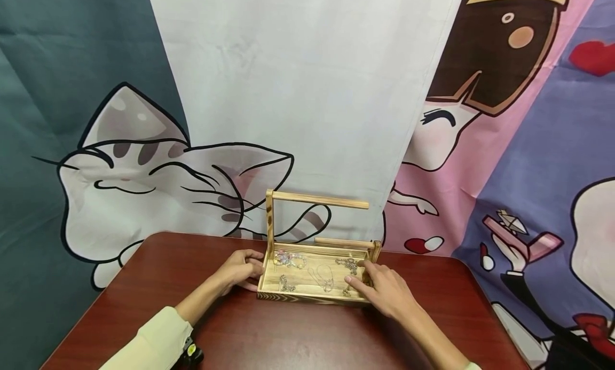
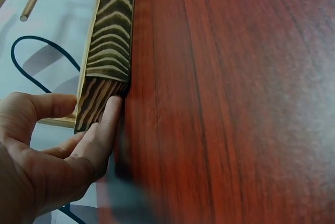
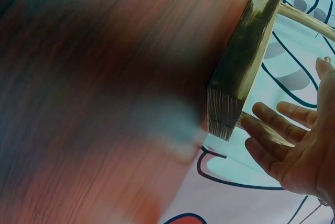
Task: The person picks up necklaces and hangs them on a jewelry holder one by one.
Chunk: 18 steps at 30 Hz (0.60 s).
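A wooden jewelry stand (image 1: 307,296) sits on the table, its shallow tray facing me and two horizontal bars rising behind. In the tray lie a pastel bead bracelet (image 1: 290,259), a thin necklace (image 1: 322,278) and several small chains (image 1: 285,284). My left hand (image 1: 242,271) grips the stand's left end. In the left wrist view, one finger is at its rim and another at its lower edge. My right hand (image 1: 384,290) hovers at the right end, fingers spread, thumb over the tray. The right wrist view shows these fingers (image 3: 267,143) extended beside the end wall.
The red-brown table (image 1: 307,338) has rounded back corners. Close behind it hangs a cloth (image 1: 307,92) printed with a cartoon cat and a figure. The upper bar (image 1: 322,200) and the lower bar (image 1: 343,242) stick out sideways from their posts.
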Motion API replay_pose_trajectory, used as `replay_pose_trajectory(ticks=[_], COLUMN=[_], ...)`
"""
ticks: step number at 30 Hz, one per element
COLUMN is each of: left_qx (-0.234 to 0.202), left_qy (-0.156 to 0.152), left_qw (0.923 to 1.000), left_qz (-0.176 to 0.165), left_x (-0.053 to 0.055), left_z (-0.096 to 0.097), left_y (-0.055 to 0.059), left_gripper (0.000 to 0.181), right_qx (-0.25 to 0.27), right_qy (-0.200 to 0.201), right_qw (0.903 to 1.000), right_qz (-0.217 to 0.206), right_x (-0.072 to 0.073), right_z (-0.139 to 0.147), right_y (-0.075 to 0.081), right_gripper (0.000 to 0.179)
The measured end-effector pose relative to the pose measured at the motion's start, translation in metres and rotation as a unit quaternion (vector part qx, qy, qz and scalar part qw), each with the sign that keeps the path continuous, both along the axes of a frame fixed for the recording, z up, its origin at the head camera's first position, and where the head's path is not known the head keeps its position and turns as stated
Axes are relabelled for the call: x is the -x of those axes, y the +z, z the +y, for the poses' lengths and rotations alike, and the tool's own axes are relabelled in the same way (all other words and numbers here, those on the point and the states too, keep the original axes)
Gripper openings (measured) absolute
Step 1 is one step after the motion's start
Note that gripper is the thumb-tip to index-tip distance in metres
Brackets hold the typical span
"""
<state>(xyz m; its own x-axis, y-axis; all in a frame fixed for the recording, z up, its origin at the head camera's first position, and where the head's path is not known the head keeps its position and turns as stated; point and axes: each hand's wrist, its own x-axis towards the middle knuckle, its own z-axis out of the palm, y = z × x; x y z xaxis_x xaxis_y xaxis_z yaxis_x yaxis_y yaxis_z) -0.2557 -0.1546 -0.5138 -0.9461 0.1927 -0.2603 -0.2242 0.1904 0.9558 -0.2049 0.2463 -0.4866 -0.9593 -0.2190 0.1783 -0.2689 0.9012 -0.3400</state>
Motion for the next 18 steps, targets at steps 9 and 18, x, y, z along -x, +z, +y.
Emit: replay_pose_trajectory(ticks=[9, 18], left_qx=[0.002, 0.002], left_qy=[-0.018, -0.008], left_qw=[0.9997, 0.9997], left_qz=[-0.013, -0.021], left_x=[0.003, 0.004], left_z=[0.000, 0.001], left_y=[0.002, 0.002], left_gripper=[0.060, 0.059], right_qx=[0.017, 0.024], right_qy=[0.019, 0.035], right_qw=[0.9996, 0.9991], right_qz=[-0.006, -0.004], right_x=[0.003, 0.011], right_z=[-0.013, -0.029], right_y=[-0.006, -0.009], right_gripper=[0.061, 0.057])
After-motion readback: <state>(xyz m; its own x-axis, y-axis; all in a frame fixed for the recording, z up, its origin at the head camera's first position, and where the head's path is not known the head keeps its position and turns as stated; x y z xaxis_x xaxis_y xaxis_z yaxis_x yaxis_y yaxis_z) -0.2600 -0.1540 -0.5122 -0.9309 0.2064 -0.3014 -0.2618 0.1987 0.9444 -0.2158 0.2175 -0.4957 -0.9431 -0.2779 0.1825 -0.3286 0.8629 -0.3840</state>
